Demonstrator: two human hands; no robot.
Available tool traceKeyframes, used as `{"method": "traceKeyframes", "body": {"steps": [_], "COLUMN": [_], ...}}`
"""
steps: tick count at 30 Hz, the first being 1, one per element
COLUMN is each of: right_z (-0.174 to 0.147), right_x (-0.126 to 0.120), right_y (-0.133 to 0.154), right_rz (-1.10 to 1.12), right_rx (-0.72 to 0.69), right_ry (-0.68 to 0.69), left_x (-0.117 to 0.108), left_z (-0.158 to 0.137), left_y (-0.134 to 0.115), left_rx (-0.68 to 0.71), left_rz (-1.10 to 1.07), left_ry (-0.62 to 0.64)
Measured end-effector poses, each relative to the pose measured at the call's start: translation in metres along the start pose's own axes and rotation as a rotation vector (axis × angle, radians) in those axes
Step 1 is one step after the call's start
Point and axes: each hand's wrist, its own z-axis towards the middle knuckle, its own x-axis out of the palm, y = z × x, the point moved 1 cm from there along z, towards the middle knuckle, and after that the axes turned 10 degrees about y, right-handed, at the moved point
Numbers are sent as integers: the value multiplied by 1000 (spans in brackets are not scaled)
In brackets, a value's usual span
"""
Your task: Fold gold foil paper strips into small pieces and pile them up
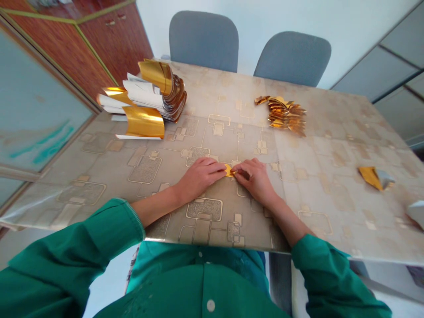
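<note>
A small folded piece of gold foil paper (229,170) lies near the middle of the table, between my two hands. My left hand (204,173) has its fingers together and pressed on the paper's left end, hiding that part. At the other end, the thumb and fingertips of my right hand (254,177) pinch the paper's edge. Further back to the right is a pile of folded gold foil pieces (286,115). To the back left stands a stack of curled gold-and-white sheets (145,95).
A patterned cover lies over the table (109,190). Two grey chairs (203,42) stand along its far side. On the right lie a creased gold-and-silver paper (371,177) and a pale item (417,214) cut off by the frame. A wooden cabinet (109,42) is at the back left.
</note>
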Motion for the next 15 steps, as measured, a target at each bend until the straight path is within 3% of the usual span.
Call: {"method": "traceKeyframes", "body": {"steps": [8, 15], "right_z": [1, -4], "right_x": [11, 25], "right_y": [17, 37], "right_rz": [-30, -190], "right_rx": [117, 298], "right_ry": [23, -108], "left_x": [-1, 1], "left_z": [0, -8], "left_y": [-1, 6], "left_rx": [60, 132], "left_rz": [58, 39], "left_ry": [82, 130]}}
